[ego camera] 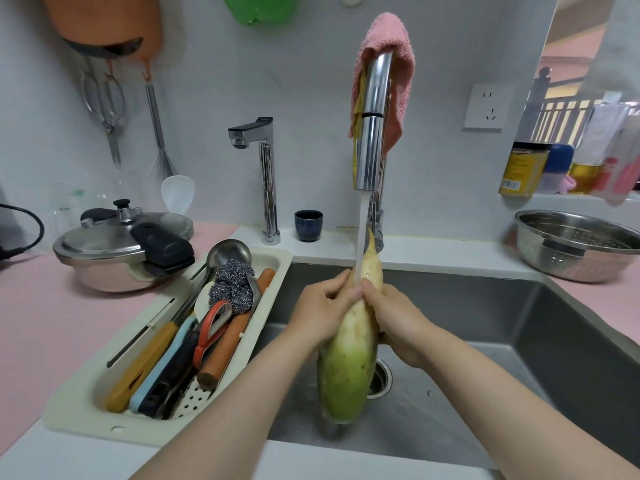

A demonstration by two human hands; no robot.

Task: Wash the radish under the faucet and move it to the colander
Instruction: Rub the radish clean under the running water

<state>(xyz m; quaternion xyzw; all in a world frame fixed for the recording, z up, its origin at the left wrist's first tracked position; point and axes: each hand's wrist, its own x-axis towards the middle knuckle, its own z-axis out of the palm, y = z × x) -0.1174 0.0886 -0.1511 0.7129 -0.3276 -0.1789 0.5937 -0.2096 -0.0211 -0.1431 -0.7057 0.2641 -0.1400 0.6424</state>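
Two hands, left hand (320, 311) and right hand (398, 315), grasp one radish (349, 344) mid-length over the sink (519, 327), under one faucet (372, 133) stream, with one colander (578, 245) far right on the counter.

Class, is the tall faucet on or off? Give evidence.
On: a stream of water falls from the faucet onto the radish.

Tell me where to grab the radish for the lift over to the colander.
Take the radish round its thick middle, just above the green end, coming from the right with the right hand, the side the colander stands on. The pale upper end tapers under the water, so it would probably slip; the left hand can steady it.
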